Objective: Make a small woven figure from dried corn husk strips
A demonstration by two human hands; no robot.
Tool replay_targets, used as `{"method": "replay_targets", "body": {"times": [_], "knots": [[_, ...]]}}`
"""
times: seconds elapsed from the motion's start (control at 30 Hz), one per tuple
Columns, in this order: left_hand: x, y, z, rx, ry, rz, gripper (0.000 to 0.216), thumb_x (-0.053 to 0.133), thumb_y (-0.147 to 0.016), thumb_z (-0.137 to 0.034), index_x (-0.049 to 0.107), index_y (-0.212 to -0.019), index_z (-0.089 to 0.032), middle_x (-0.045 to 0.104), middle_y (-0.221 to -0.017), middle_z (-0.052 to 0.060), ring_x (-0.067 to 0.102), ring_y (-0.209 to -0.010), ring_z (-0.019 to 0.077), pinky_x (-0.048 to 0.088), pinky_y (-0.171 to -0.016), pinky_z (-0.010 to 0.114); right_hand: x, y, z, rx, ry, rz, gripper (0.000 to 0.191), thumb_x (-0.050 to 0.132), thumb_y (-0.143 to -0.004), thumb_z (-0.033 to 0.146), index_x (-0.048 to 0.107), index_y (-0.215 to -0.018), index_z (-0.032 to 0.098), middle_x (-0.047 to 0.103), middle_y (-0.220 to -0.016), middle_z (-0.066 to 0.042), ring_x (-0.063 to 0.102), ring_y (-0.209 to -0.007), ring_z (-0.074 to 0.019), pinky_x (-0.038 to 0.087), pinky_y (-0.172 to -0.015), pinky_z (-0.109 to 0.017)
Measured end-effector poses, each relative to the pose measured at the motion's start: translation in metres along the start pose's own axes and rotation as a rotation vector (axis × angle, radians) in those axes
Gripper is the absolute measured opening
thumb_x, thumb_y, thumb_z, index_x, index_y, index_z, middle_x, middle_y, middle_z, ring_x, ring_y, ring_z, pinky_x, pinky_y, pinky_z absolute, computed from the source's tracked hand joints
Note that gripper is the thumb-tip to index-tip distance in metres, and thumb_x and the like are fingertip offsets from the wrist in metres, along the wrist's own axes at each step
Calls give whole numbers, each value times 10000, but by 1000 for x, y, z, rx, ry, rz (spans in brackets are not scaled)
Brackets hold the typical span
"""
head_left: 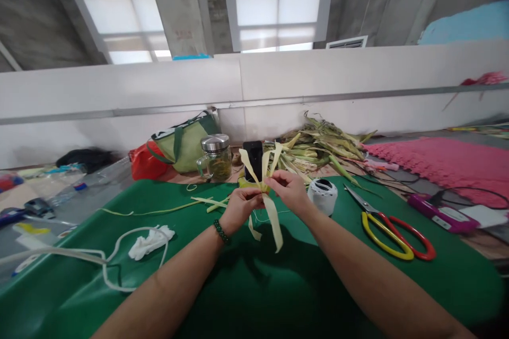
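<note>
Both hands meet over the middle of a green mat (314,296), holding a bunch of pale yellow, flat husk strips (273,222). My left hand (241,205), with a dark beaded bracelet at the wrist, pinches the bunch from the left where the strips come together. My right hand (289,189) has its thumb and fingers closed on the strips from the right, slightly higher. Several strip ends fan upward above the fingers, and others hang below. A thin pale thread (278,214) runs under the hands; whether it is tied to the bunch I cannot tell.
Scissors (387,230) with red and yellow handles lie at right, beside a white thread spool (323,196). Behind stand a glass mug (217,161), a phone (253,156) and a pile of husks (326,140). White cable (105,262) and crumpled tissue (150,242) lie left.
</note>
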State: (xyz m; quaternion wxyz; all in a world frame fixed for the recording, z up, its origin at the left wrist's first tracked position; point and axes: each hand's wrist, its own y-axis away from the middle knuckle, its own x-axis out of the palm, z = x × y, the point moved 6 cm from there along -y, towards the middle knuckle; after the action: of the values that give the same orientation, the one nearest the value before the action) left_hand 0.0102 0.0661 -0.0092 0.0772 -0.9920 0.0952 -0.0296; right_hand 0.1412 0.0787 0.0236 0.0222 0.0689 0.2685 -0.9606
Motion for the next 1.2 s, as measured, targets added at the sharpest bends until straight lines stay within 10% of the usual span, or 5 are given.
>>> {"method": "replay_targets", "body": {"times": [0.53,1.2], "knots": [[8,8,-12,59,-124,98,304,729,-639,-400,735,-756,-119,692,-737,50,590,-717,176,458,-662,263,-3,4,5,-154,192,-46,248,536,-776,356,612,-617,181,553,-557,-1,497,-498,-115,379,-472,-228],[-1,1,0,24,-96,37,212,727,-657,-311,734,-750,-121,717,-689,61,644,-686,175,501,-671,264,10,-2,-13,70,-37,145,217,602,-676,374,554,-593,179,539,-533,20,452,-457,-93,373,-439,-225]]}}
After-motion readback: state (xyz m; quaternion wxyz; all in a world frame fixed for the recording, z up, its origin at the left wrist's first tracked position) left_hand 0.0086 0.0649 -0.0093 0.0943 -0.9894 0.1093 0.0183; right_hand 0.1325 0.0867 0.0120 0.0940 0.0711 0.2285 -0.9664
